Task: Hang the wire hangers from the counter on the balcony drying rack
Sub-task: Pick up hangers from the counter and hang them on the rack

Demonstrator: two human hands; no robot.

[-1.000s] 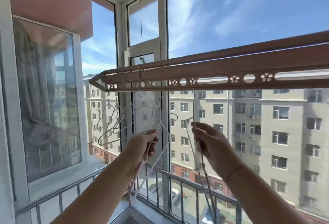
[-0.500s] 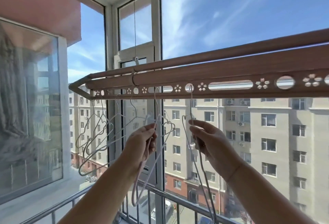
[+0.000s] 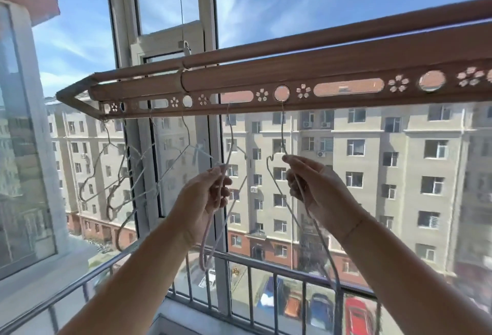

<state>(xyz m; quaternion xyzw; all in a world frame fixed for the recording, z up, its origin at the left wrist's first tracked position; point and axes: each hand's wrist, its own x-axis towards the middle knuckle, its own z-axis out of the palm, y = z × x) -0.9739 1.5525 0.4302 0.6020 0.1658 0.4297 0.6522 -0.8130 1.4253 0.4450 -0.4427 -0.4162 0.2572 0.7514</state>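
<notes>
A brown drying rack (image 3: 306, 74) with round and slotted holes spans the view overhead. My right hand (image 3: 314, 188) pinches a thin wire hanger (image 3: 282, 132) whose hook sits in a round hole of the rack. My left hand (image 3: 210, 196) grips a pale wire hanger (image 3: 213, 233) by its shoulder; its hook reaches up to the slot just left of that hole. Several more wire hangers (image 3: 119, 175) dangle from the rack's left end.
A metal railing (image 3: 239, 263) runs below my arms, in front of the balcony windows. A white window frame (image 3: 210, 28) and a thin cable (image 3: 181, 2) rise behind the rack. Apartment blocks and parked cars lie beyond the glass.
The view came closer to the rack. My right hand's hanger hook now sits in the round hole, and both hands stay raised on their hangers.
</notes>
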